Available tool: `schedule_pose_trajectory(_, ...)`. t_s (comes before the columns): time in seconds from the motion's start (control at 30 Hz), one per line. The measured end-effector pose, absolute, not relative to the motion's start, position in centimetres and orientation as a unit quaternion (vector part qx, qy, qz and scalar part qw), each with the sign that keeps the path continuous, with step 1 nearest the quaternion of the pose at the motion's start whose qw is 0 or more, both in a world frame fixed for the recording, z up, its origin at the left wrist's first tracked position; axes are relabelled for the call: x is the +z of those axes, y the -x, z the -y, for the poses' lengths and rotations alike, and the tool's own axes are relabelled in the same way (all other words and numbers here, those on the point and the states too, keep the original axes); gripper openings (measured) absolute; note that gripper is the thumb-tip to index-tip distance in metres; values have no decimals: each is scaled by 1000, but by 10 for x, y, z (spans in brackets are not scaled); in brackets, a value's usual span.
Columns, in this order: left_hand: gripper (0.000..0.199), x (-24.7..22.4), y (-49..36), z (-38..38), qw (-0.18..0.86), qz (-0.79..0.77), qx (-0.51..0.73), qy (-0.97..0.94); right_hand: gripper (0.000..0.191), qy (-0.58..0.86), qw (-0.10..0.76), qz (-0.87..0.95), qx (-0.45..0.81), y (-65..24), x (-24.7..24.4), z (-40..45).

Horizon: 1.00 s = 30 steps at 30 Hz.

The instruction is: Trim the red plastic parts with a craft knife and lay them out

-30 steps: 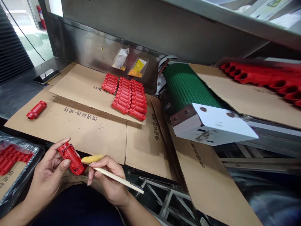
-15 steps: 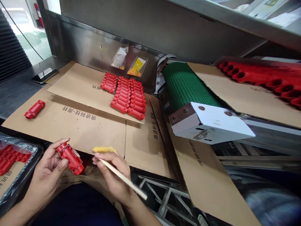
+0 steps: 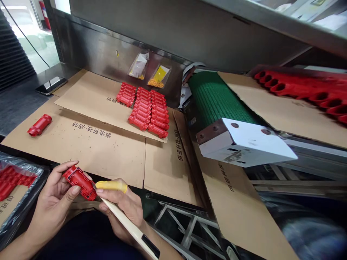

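Between the thumb and fingers of my left hand (image 3: 58, 196) is a red plastic tubular part (image 3: 80, 183), tilted, its outlined recessed face turned up. My right hand (image 3: 123, 202) grips a knife (image 3: 127, 225) with a long cream handle and a dark patch near its rear end. A yellow finger cot (image 3: 111, 186) covers one finger of that hand. The thin blade tip meets or nearly meets the right end of the red part; actual contact I cannot tell. One more red part (image 3: 39, 125) lies alone on the cardboard at left.
Rows of red parts (image 3: 148, 110) lie on a cardboard sheet (image 3: 89, 86). A lined bin (image 3: 40, 177) with red parts stands at lower left. Right of the table is a green conveyor belt (image 3: 217, 95) with a white metal end cover (image 3: 246, 142). A phone (image 3: 51, 85) lies at back left.
My right hand has moved left and down with the knife, bringing its tip to the red part. My left hand has shifted the part only slightly.
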<state>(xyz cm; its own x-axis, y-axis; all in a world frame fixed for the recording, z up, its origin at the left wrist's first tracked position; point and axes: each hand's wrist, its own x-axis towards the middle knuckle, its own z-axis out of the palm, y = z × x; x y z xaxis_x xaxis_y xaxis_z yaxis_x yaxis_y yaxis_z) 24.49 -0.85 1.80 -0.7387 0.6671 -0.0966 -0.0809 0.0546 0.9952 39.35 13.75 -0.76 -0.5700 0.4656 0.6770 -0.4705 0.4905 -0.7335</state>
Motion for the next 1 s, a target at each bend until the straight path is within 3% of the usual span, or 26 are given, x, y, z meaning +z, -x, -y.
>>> schedule_pose_trajectory(0.23, 56, 23, -250, 5, 281, -665, 664, -195, 24, 20, 449, 724, 523, -393, -12, -134)
schedule_pose_trajectory(0.37, 55, 30, -256, -4, 335, -623, 694, -137, 15, 22, 414, 717, 561, -391, -18, -138)
schedule_pose_trajectory(0.57, 51, 34, -252, -8, 407, -599, 686, -71, 31, -40, 458, 803, 378, -392, -20, -156)
schedule_pose_trajectory(0.67, 55, 30, -249, -5, 380, -610, 688, -107, 29, 62, 493, 739, 455, -396, -19, -158)
schedule_pose_trajectory(0.8, 57, 27, -253, -3, 348, -615, 698, -119, 17, 56, 434, 689, 578, -401, -14, -150)
schedule_pose_trajectory(1.0, 59, 28, -256, 0, 326, -647, 674, -145, 22, 5, 422, 718, 553, -401, -7, -142)
